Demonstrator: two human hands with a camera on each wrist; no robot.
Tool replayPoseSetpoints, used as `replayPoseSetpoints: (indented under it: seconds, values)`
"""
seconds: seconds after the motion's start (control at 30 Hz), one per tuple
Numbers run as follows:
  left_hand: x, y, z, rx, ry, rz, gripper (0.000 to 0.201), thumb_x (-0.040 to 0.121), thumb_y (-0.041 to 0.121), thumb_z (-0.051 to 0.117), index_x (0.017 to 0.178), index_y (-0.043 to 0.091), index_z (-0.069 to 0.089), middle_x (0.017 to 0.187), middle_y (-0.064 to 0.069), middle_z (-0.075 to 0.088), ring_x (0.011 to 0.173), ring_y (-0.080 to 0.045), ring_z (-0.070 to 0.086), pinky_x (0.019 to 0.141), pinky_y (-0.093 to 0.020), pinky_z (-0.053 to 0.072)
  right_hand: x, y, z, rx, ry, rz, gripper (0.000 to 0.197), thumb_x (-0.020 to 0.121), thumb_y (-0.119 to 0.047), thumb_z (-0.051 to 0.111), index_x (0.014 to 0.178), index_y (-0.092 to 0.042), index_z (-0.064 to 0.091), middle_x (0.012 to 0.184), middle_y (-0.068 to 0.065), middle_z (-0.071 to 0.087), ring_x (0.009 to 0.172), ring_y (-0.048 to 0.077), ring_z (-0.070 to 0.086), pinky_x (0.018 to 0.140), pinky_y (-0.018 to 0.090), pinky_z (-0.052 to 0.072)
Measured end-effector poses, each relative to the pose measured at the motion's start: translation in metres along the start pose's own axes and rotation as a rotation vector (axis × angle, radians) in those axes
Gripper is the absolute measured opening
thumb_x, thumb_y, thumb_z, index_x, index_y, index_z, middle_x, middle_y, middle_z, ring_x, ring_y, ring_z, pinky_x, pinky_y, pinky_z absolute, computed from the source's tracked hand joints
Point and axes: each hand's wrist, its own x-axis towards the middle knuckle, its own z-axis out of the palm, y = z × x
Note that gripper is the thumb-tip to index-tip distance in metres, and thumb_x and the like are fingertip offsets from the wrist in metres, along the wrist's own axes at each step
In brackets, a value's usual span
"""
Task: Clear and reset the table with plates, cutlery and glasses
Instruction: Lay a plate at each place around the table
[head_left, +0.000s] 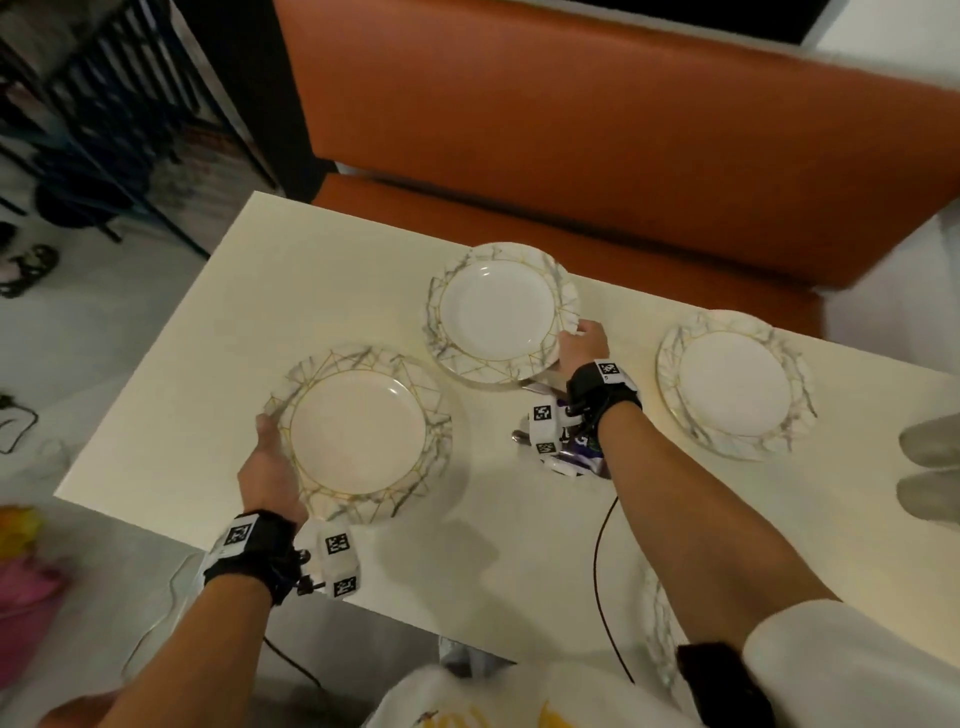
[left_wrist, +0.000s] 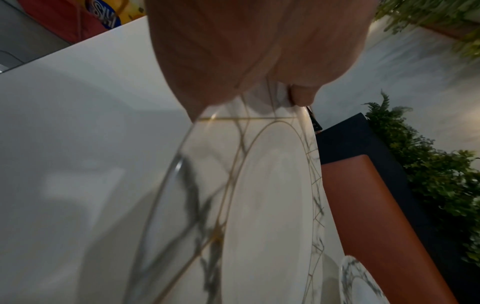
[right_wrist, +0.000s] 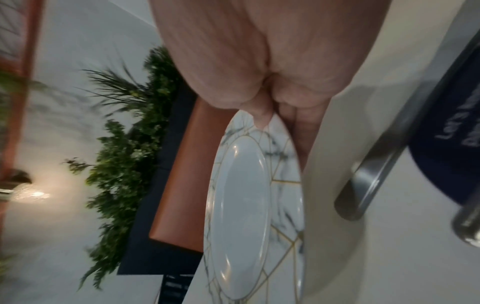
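My left hand (head_left: 270, 462) grips the left rim of the near-left plate (head_left: 358, 431), thumb on top of the marbled edge and fingers curled under it; the left wrist view shows that plate tilted off the cream counter (head_left: 182, 395). My right hand (head_left: 584, 345) pinches the right rim of the far middle plate (head_left: 496, 309), thumb above and fingers beneath, with that edge raised from the counter. A third plate (head_left: 732, 384) lies flat on the counter to the right, apart from both hands. Just below my right wrist, metal cutlery (right_wrist: 374, 168) lies on the counter beside a dark blue printed packet (right_wrist: 446, 148). A fourth plate's rim (head_left: 660, 629) shows at the near edge by my right elbow. The orange bench seat (head_left: 571, 130) runs along the far side.
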Motion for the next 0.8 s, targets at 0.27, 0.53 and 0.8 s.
replayPoseSetpoints:
  seconds: [0.27, 0.53, 0.8]
  values:
    - [0.013, 0.001, 0.001, 0.005, 0.041, -0.007, 0.075, 0.09, 0.082, 0.041, 0.138, 0.028, 0.06, 0.122, 0.007, 0.064, 0.11, -0.02, 0.06, 0.068, -0.026, 0.055, 0.03, -0.002, 0.035, -0.119, -0.042, 0.003, 0.034, 0.093, -0.011, 0.055, 0.127, -0.011, 0.061, 0.123, 0.008, 0.067, 0.106, 0.031, 0.064, 0.083, 0.031, 0.051]
    - [0.012, 0.012, 0.01, -0.109, -0.01, -0.032, 0.066, 0.094, 0.074, 0.047, 0.141, 0.028, 0.058, 0.133, 0.005, 0.067, 0.126, -0.028, 0.062, 0.1, -0.045, 0.054, 0.033, -0.003, 0.052, -0.274, -0.043, -0.042, 0.014, 0.077, -0.011, 0.06, 0.089, -0.009, 0.067, 0.088, 0.009, 0.068, 0.071, 0.027, 0.06, 0.042, 0.02, 0.036]
    - [0.014, 0.012, 0.011, -0.006, -0.012, 0.02, 0.061, 0.095, 0.066, 0.053, 0.147, 0.033, 0.051, 0.135, 0.005, 0.064, 0.119, -0.024, 0.063, 0.094, -0.038, 0.054, 0.032, -0.005, 0.048, -0.238, -0.029, -0.035, 0.015, 0.079, -0.008, 0.06, 0.081, 0.001, 0.072, 0.072, 0.014, 0.074, 0.056, 0.028, 0.073, 0.049, 0.047, 0.06]
